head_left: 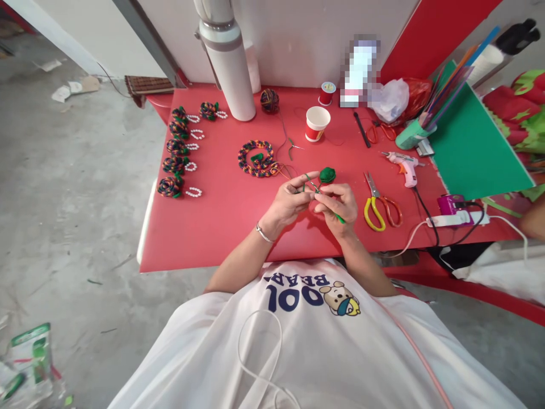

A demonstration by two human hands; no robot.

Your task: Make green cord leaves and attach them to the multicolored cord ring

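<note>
White shirt [306, 341] fills the bottom of the view, nearest the lens, as I sit at a red table [221, 227]. Both my hands meet over its middle. My left hand [289, 201], a bangle [264, 233] at the wrist, is nearly closed, thumb and fingers pinched on a thin green strip [310, 184] that runs across to the other hand. My right hand [338, 204] is curled tight on the same strip, whose end pokes out below the fingers. A green roll [327, 174] sits just beyond my fingertips; I cannot tell whether it rests on the table or hangs from the strip.

Yellow scissors [377, 207] lie just right of my right hand, blades pointing away from me. Farther right are a glue gun [404, 167], a power strip [457, 218] with cords, and a green sheet [472, 147]. A paper cup [317, 123] stands beyond my hands, with a red spool [327, 93] and a yarn ball [269, 100] behind it near a white pipe [227, 62]. A braided coil [258, 159] of mixed colours lies just left of my hands. Five braided rosettes [175, 153] with bead loops [193, 192] line the table's left edge, well apart from my hands. Nothing lies between the lens and my fingers.
</note>
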